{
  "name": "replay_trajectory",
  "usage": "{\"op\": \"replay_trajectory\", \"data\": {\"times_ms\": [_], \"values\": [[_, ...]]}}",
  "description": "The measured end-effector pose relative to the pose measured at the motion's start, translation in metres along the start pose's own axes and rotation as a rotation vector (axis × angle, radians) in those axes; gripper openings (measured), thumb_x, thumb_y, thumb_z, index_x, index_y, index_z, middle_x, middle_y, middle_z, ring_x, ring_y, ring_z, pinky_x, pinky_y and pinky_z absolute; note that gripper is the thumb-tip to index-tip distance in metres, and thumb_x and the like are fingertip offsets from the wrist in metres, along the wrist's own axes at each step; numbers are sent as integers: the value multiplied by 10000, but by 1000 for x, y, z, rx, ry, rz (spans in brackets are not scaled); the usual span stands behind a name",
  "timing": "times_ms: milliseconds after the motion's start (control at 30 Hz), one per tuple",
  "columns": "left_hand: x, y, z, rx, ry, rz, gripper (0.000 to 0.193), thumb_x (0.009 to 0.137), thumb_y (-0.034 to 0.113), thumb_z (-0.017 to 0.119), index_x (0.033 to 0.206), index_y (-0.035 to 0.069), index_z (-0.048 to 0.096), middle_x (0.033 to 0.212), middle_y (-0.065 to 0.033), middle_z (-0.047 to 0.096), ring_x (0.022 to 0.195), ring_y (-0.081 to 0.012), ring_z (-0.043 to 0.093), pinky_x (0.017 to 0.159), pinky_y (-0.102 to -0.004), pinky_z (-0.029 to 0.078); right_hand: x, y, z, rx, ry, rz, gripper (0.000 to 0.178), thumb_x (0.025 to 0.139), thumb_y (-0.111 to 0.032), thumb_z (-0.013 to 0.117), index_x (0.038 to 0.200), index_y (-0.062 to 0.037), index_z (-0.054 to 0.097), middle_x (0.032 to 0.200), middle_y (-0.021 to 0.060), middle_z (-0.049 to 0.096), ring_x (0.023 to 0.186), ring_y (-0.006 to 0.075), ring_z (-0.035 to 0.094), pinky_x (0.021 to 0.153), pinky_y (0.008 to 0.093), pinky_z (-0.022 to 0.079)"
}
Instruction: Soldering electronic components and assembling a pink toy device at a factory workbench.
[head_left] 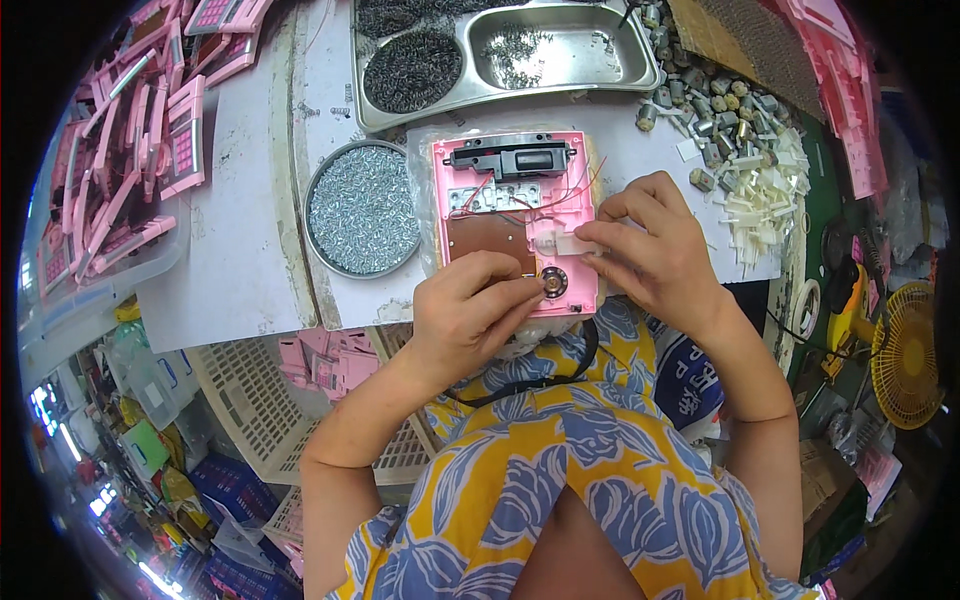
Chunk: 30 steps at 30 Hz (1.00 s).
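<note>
An open pink plastic housing (575,205) lies on a padded, plastic-wrapped rest at the table's front edge. Inside it are a black mechanism (515,158), a metal plate with red wires (497,197), a brown circuit board (485,240) and a small round speaker (554,283). My right hand (655,250) pinches a translucent white plastic piece (574,243) over the housing's right side. Beside the speaker, the fingers of my left hand (475,300) are pressed together at the board's lower edge; whatever they grip is too small or hidden to name.
A round tray of small screws (363,210) sits left of the housing. Behind it stands a metal tray with dark springs (412,72). Small motors (715,105) and white plastic parts (755,205) are heaped at the right. Pink housings (150,140) fill a bin at far left.
</note>
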<state>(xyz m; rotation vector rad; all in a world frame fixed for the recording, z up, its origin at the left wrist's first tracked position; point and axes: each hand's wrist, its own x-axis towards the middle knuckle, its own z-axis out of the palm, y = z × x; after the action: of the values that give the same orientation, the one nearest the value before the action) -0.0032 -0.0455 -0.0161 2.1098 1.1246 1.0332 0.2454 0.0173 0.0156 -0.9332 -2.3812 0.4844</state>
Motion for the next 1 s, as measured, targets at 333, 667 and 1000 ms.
{"op": "replay_trajectory", "data": {"times_ms": [333, 667, 1000], "values": [[8, 5, 2, -18, -30, -81, 552, 774, 118, 846, 1272, 67, 613, 1129, -124, 675, 807, -224, 671, 670, -308, 553, -7, 19, 30, 254, 51, 32, 268, 739, -122, 812, 991, -69, 736, 987, 78, 645, 914, 278, 581, 763, 390, 486], [15, 10, -5, 118, -209, -13, 624, 760, 137, 814, 1335, 59, 583, 1159, -140, 698, 870, -311, 669, 749, -386, 538, 4, 36, -12, 256, -98, 70, 210, 800, -169, 760, 992, -84, 749, 1048, 73, 699, 1037, 300, 612, 926, 404, 504], [32, 12, -28, -214, -230, -285, 472, 897, 82, 739, 1324, -2, 558, 1060, -111, 672, 837, -146, 672, 650, -261, 535, 30, 78, -26, -225, -95, 589, 344, 841, -316, 732, 889, 24, 748, 711, 168, 691, 692, 293, 685, 700, 386, 519]]}}
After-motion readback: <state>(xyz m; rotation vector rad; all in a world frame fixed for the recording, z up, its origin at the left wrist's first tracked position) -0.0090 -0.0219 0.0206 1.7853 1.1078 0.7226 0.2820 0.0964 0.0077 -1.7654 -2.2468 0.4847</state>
